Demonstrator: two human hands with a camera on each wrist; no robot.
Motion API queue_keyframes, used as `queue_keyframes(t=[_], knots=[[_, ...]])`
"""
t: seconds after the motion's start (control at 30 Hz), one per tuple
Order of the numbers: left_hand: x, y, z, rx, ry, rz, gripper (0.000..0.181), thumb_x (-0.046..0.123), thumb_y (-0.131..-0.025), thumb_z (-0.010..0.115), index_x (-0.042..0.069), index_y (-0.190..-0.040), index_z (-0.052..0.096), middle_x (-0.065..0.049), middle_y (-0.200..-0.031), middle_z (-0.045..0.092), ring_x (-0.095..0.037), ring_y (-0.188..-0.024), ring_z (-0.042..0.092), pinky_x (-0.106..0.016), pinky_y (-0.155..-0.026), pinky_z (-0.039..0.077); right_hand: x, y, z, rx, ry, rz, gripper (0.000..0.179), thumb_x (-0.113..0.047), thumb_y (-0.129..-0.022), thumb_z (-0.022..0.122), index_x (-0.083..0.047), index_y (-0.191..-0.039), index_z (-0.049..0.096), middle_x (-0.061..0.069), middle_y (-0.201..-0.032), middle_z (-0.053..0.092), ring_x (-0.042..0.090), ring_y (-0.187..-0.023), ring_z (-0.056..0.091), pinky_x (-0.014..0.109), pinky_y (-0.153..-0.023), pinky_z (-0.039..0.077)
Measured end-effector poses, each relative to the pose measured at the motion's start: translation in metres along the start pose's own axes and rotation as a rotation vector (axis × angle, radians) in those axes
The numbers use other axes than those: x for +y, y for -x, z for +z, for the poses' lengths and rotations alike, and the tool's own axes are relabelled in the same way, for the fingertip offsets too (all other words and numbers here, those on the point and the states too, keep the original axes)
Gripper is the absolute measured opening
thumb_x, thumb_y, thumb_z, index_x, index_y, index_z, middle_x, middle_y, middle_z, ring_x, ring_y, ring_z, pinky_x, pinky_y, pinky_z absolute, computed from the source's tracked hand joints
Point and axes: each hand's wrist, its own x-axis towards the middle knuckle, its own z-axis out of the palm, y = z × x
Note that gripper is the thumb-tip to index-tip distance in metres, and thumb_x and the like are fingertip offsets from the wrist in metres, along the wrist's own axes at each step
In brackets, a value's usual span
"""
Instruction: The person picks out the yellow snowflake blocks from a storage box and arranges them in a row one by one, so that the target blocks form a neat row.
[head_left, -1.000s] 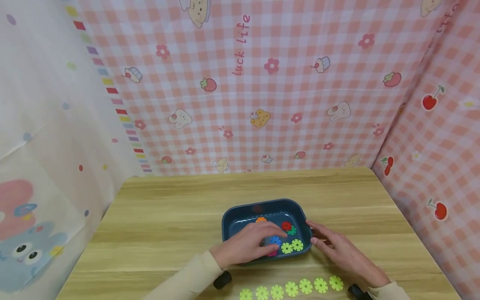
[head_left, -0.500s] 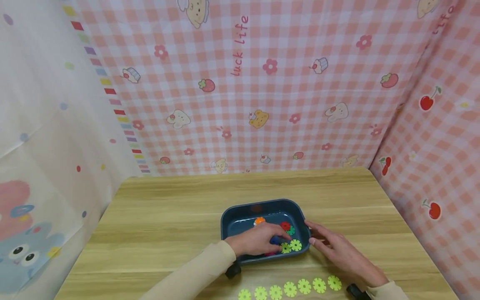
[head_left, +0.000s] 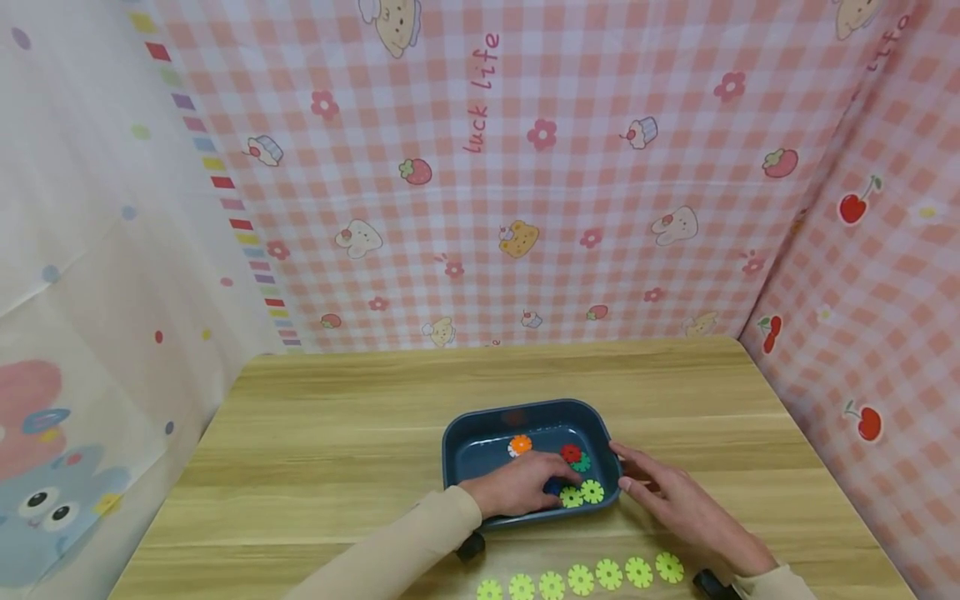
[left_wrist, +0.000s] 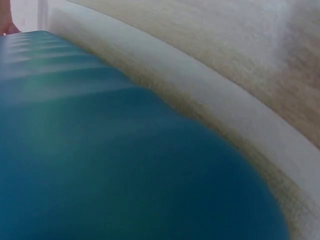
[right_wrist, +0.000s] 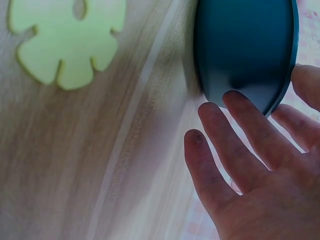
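A dark blue tray (head_left: 480, 421) stands on the table, holding several small notched flower discs. My left hand (head_left: 513, 483) reaches into it over its near wall, thumb and forefinger apart beside two yellow-green discs (head_left: 592, 492). A blue disc (head_left: 553, 485) shows between those fingers; the other fingertips are hidden. Red (head_left: 571, 453), green (head_left: 582, 462) and orange (head_left: 521, 444) discs lie farther back, a white one partly under the orange. At the tray's right end my right hand (right_wrist: 270, 180) touches the wall with fairly straight, spread fingers. The tray's outer wall (left_wrist: 110, 150) fills much of the left wrist view.
Several yellow-green discs (head_left: 581, 579) lie in a row on the wooden table (head_left: 337, 433), along the near side. A pink checked cloth (head_left: 480, 275) hangs behind the table, with more cloth at both sides.
My left hand has shifted right and slightly down inside the tray, toward the yellow-green discs, uncovering the orange and white ones. My right hand stays at the tray's end.
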Motion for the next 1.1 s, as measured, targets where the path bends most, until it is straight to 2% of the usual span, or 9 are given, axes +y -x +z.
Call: queue_keyframes(t=[0.4,0.67,0.93,1.1], knots=[[-0.0033,-0.0049,0.0058,0.005,-0.052,0.007,0.038,0.016,-0.093,0.080,0.016,-0.130,0.073,0.003,-0.130,0.065,-0.004,-0.119,0.058,-0.020,-0.107,0.043,0.0000,0.0009,0.0020,-0.009,-0.002,0.056,0.055,-0.035,-0.110,0.052,-0.011,-0.158,0.043,0.018,-0.147,0.057,0.032,-0.123,0.064,0.030,-0.094,0.055],[-0.0039,-0.0066,0.0096,0.023,-0.103,0.022,0.034,0.018,-0.093,0.080,0.016,-0.126,0.076,0.003,-0.125,0.066,-0.004,-0.116,0.059,-0.018,-0.105,0.044,-0.0012,0.0012,0.0022,-0.002,-0.006,0.063,0.056,-0.035,-0.109,0.053,-0.011,-0.158,0.043,0.018,-0.143,0.061,0.033,-0.123,0.064,0.041,-0.095,0.057],[-0.0034,-0.0058,0.0103,0.023,-0.173,0.037,0.037,0.024,-0.094,0.080,0.019,-0.130,0.073,0.004,-0.128,0.066,-0.005,-0.118,0.059,-0.019,-0.104,0.045,-0.0004,0.0014,0.0033,0.008,0.001,0.054,0.056,-0.035,-0.109,0.054,-0.010,-0.158,0.043,0.017,-0.143,0.061,0.030,-0.121,0.065,0.031,-0.093,0.056],[-0.0042,-0.0054,0.0093,0.051,-0.165,0.022,0.040,0.028,-0.094,0.080,0.021,-0.132,0.072,0.005,-0.123,0.065,-0.004,-0.109,0.058,-0.017,-0.097,0.048,-0.0014,0.0012,0.0032,0.010,-0.006,0.084,0.056,-0.036,-0.109,0.054,-0.012,-0.158,0.043,0.017,-0.145,0.060,0.031,-0.123,0.064,0.038,-0.096,0.056]])
